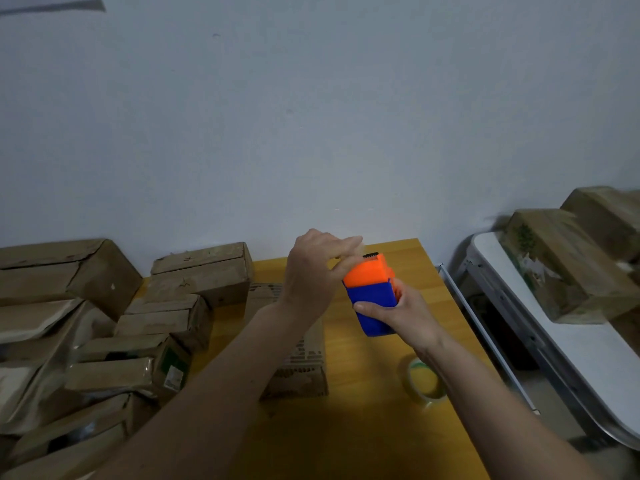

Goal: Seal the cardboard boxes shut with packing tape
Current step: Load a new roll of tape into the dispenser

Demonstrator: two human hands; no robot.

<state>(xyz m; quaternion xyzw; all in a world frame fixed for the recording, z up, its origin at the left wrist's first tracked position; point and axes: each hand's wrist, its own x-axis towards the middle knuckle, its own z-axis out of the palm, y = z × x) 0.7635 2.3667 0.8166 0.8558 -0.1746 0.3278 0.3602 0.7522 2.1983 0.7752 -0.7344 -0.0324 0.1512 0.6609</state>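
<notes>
Head view: tape dispenser [373,295] being readied above the desk [367,427].
Right hand [398,315] gripping blue body; left hand [317,271] pinching at serrated edge, likely freeing tape; cardboard box [298,355] waiting beneath, unsealed.

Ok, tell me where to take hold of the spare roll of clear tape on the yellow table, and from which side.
Grip the roll of clear tape by its ring wall, fingers on the outer rim and the thumb in the open core. It lies flat on the yellow table, so come from above. The right forearm crosses over its right side, so the near left side looks freest, probably best for the left hand.
</notes>
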